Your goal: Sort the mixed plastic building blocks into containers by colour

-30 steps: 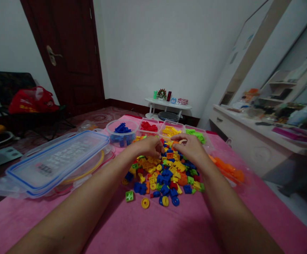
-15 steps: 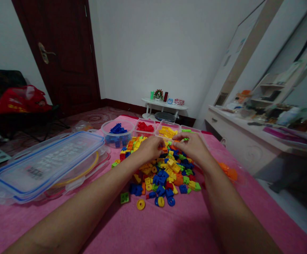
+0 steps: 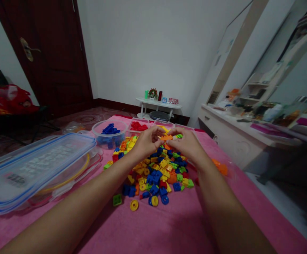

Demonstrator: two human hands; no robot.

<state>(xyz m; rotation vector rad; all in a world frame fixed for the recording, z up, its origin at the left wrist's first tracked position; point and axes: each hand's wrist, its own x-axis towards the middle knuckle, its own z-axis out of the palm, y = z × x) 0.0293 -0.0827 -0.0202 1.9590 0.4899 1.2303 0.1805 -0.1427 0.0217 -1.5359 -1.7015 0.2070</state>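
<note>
My left hand and my right hand face each other above the far part of a heap of toy building blocks. An orange building block is pinched between them, with the fingertips of both hands at its two ends. Yellow, blue, green, red and orange pieces make up the heap under my wrists. Behind my hands stand a round clear tub of blue blocks and a square tub of red blocks. My fingers partly cover a tub with yellow blocks.
Clear plastic lids lie stacked on the pink cloth at the left. Orange pieces in a clear container sit beyond my right forearm. A white dresser stands to the right, and a low white table by the wall.
My hands have come up from the heap and closer together, and the orange block now shows between them. The whole view has shifted a little to the right.
</note>
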